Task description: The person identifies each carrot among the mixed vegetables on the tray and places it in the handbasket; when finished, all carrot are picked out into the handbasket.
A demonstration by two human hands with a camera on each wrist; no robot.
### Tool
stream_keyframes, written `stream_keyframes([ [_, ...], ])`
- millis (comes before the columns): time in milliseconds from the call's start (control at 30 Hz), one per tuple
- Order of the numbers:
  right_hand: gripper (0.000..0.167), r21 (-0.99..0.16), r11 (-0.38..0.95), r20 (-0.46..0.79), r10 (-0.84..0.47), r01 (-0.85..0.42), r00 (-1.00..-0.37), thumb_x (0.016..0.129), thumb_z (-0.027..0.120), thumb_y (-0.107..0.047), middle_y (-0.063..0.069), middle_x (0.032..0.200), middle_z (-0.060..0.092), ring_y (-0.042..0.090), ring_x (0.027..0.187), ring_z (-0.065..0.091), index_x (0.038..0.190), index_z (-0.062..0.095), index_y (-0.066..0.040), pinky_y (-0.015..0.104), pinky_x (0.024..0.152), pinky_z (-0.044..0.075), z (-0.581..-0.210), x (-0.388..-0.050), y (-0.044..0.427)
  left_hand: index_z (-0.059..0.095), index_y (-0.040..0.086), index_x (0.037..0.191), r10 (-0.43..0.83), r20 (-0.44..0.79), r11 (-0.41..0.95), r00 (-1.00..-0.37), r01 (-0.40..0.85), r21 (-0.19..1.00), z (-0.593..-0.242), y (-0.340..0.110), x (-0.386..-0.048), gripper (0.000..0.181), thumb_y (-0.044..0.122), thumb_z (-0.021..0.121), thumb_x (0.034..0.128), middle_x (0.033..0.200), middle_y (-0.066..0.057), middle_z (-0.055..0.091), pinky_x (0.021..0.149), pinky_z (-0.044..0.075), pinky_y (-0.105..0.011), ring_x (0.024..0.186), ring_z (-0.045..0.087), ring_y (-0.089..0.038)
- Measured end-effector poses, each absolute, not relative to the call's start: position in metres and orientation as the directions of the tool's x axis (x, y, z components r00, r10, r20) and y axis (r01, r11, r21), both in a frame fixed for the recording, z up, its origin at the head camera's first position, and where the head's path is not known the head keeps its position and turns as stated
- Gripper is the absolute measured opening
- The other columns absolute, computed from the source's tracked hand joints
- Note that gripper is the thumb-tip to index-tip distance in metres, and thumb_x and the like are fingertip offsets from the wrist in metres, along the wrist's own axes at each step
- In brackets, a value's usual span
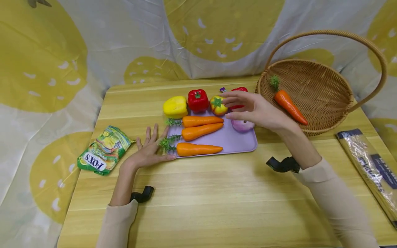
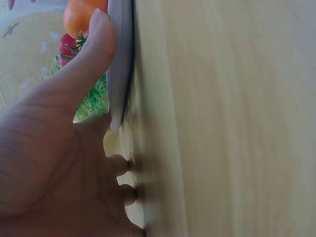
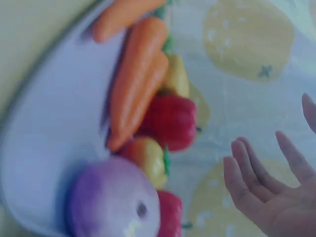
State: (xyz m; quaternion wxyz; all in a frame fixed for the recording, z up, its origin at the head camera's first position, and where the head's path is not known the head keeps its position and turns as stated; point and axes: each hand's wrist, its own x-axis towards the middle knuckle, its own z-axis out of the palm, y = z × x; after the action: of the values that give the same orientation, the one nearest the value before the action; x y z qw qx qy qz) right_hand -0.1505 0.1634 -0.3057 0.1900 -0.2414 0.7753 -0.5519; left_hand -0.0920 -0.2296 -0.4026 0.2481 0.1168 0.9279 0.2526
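Observation:
A lilac tray (image 1: 240, 143) lies mid-table. My left hand (image 1: 145, 153) is at its left end with fingers spread; in the left wrist view the thumb (image 2: 101, 39) lies along the tray's edge beside carrot greens (image 2: 94, 101). Three carrots (image 1: 200, 149) lie on the tray. Along its back stand a yellow pepper (image 1: 175, 107), a red pepper (image 1: 198, 100), a yellow-red tomato-like piece (image 1: 218, 107) and another red pepper (image 1: 240, 89), partly hidden. Over the right end, above a purple-white onion-like piece (image 1: 242, 126), hovers my right hand (image 1: 255, 108), fingers loosely bent and holding nothing.
A wicker basket (image 1: 325, 86) with a tall handle stands at the back right, holding one carrot (image 1: 289, 106). A green Fox's bag (image 1: 105, 150) lies left, a long clear-and-dark packet (image 1: 369, 168) right. A tiny purple-wrapped item (image 1: 222, 90) sits behind the tray.

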Motion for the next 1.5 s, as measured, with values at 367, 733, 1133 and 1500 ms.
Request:
stream_keyframes([
  [367, 0.054, -0.949, 0.256, -0.049, -0.699, -0.186, -0.714, 0.092, 0.08, -0.015, 0.014, 0.143, 0.064, 0.033, 0.134, 0.058, 0.143, 0.061, -0.012, 0.055, 0.112, 0.048, -0.346, -0.13, 0.113, -0.005, 0.035, 0.166, 0.338, -0.4, 0.846, -0.852, 0.089, 0.526, -0.399, -0.228, -0.09, 0.109, 0.056, 0.072, 0.0923, 0.168, -0.017, -0.031, 0.11, -0.025, -0.079, 0.153, -0.035, -0.042],
  [733, 0.047, -0.91, 0.313, -0.051, -0.735, -0.272, -0.676, 0.091, 0.079, -0.016, 0.009, 0.138, 0.069, 0.033, 0.128, 0.062, 0.136, 0.067, -0.008, 0.054, 0.11, 0.048, -0.37, -0.124, 0.095, -0.006, 0.036, 0.166, 0.337, -0.397, 0.844, -0.854, 0.087, 0.529, -0.396, -0.227, -0.088, 0.11, 0.056, 0.072, 0.0921, 0.169, -0.018, -0.031, 0.109, -0.025, -0.08, 0.153, -0.035, -0.043],
  [1133, 0.044, -0.905, 0.295, -0.021, -0.752, -0.308, -0.659, 0.089, 0.079, -0.005, 0.017, 0.13, 0.07, 0.034, 0.123, 0.065, 0.132, 0.067, -0.001, 0.05, 0.109, 0.051, -0.386, -0.119, 0.084, -0.005, 0.034, 0.167, 0.328, -0.41, 0.849, -0.851, 0.075, 0.524, -0.395, -0.227, -0.087, 0.11, 0.057, 0.072, 0.092, 0.168, -0.017, -0.032, 0.109, -0.024, -0.08, 0.153, -0.035, -0.043],
  [1500, 0.046, -0.895, 0.344, -0.079, -0.75, -0.285, -0.657, 0.089, 0.079, -0.003, 0.015, 0.132, 0.07, 0.033, 0.125, 0.065, 0.133, 0.066, -0.002, 0.048, 0.109, 0.052, -0.387, -0.118, 0.079, -0.005, 0.034, 0.167, 0.329, -0.409, 0.85, -0.851, 0.078, 0.52, -0.393, -0.226, -0.088, 0.109, 0.056, 0.072, 0.0926, 0.168, -0.018, -0.031, 0.11, -0.024, -0.08, 0.153, -0.035, -0.042],
])
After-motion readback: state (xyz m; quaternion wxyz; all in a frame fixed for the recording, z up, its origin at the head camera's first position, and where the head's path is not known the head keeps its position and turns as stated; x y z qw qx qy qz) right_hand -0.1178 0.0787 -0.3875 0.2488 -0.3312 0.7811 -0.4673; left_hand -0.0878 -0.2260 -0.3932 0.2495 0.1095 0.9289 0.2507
